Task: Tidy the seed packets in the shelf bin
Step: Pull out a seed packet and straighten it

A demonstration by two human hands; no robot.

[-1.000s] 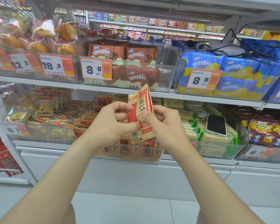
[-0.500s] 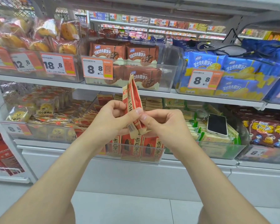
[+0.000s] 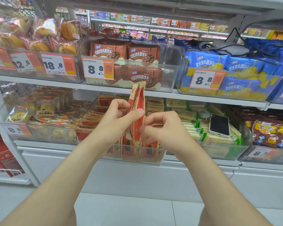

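I hold a small bunch of red-and-tan seed packets [image 3: 138, 101] upright and edge-on in front of the lower shelf. My left hand [image 3: 119, 121] grips them from the left, thumb across the front packet. My right hand [image 3: 163, 128] pinches their lower right edge with curled fingers. Below and behind stands the clear shelf bin [image 3: 160, 159], with more of the same seed packets [image 3: 134, 147] upright along its front wall and others lying stacked at its back left.
A phone [image 3: 219, 125] lies on green-and-cream packets in the neighbouring bin to the right. Clear bins of brown biscuit packs [image 3: 142, 53] and blue biscuit packs [image 3: 235, 66] sit on the shelf above. Cake packs [image 3: 44, 110] fill the left bin.
The held packets have turned from face-on to edge-on and shifted a little left. My right hand has slid down to their lower edge.
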